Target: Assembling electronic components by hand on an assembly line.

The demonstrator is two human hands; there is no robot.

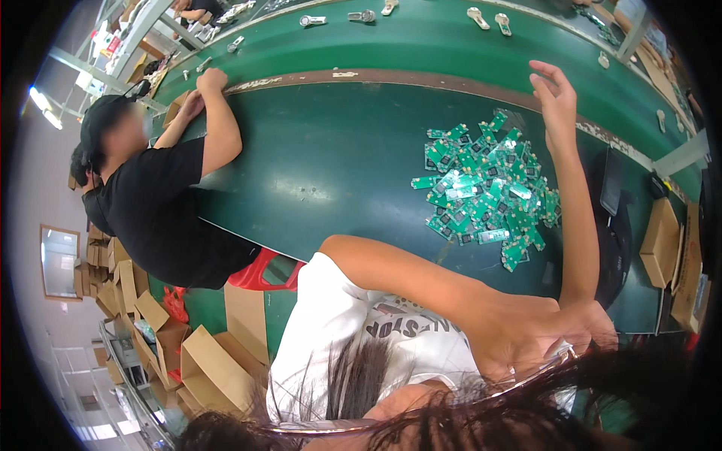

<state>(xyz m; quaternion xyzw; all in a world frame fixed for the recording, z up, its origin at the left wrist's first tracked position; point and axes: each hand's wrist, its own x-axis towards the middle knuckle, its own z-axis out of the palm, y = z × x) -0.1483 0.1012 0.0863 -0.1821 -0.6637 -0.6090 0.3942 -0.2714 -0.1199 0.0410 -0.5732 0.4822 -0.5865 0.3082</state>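
My right hand (558,101) is raised at the far edge of the green table (301,173), next to the conveyor belt. Its thumb and fingers are apart, and I see nothing in it. Below and left of it lies a loose heap of small green circuit boards (489,188), some with black parts on them. My left arm bends across my chest. My left hand (526,334) is low, close to my right elbow and my white shirt; its fingers are partly hidden, and I cannot make out whether it holds anything.
A green conveyor belt (421,45) carries several pale, handle-shaped parts beyond the table. A co-worker in black (162,203) leans over the table at left. A dark phone (611,180) and an open cardboard box (662,242) lie at right. Cartons (218,368) stand on the floor at lower left.
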